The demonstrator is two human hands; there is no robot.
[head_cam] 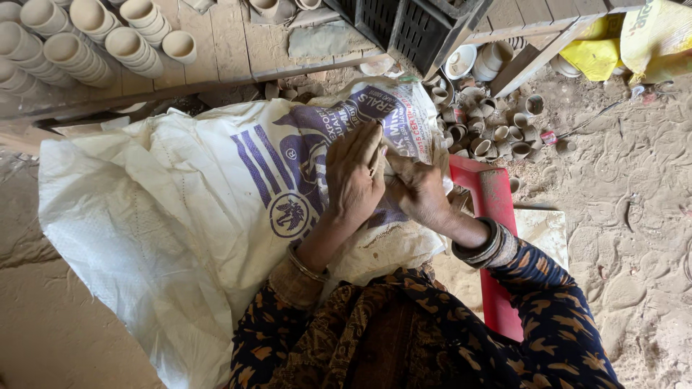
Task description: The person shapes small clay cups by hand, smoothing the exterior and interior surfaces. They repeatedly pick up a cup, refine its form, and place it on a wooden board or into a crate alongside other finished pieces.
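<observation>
Hands meet over a white woven sack (180, 216) with purple print, spread across the lap. Left hand (355, 176) lies flat, fingers extended, palm down on the sack's printed panel. Right hand (418, 191) is curled against the left one's fingers; whether it grips anything, cannot tell. Red frame (497, 216) lies just right of the sack. Loose small clay cups (490, 119) sit beyond the sack's upper right corner; stacked cups (79, 39) beyond its upper left, on wooden planks (223, 43).
</observation>
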